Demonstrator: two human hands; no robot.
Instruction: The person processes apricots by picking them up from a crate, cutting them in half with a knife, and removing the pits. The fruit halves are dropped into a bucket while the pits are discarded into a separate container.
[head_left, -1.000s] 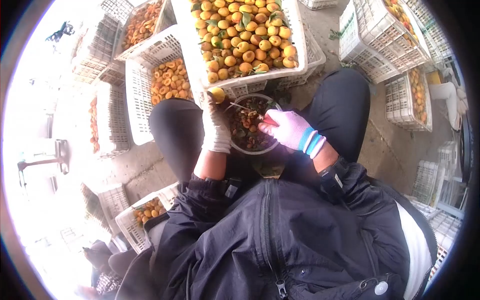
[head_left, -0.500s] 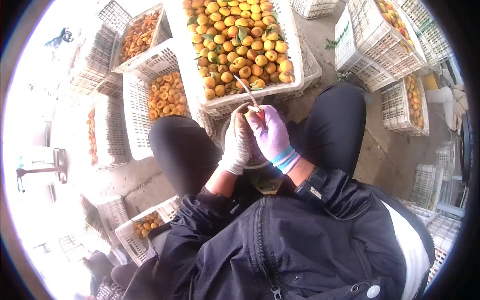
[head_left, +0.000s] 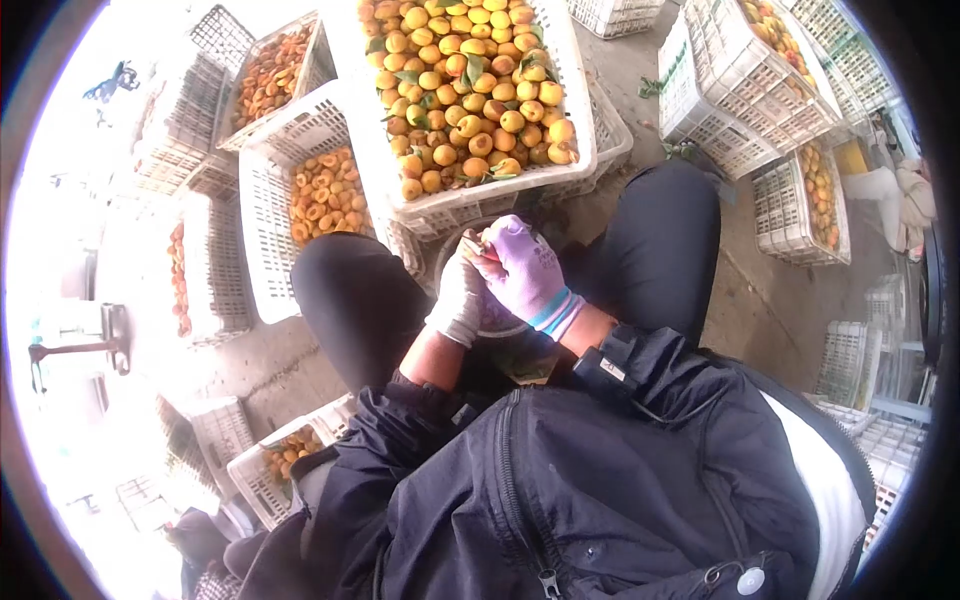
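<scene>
My left hand [head_left: 459,290], in a white glove with brown-stained fingers, is closed, and what it holds is hidden. Pressed against it, my right hand [head_left: 527,268] wears a lilac glove with a blue cuff band. Its fingers are wrapped round a small knife, of which only a bit of red handle [head_left: 493,257] shows; the blade is out of sight. Both hands are over a bucket [head_left: 503,331] between my knees. Just beyond them stands a white crate [head_left: 480,193] heaped with whole apricots [head_left: 470,105] and some green leaves.
At the left, a white crate [head_left: 262,215] holds halved apricots [head_left: 328,195], with another crate of halves [head_left: 275,75] behind it. Stacked crates [head_left: 745,100] stand at the right, near a lower crate of fruit [head_left: 820,205]. Another crate [head_left: 255,480] is by my left side.
The knife's thin curved blade stuck up above my hands before; now it is hidden. My right hand has turned and closed in against my left. The view has shifted slightly.
</scene>
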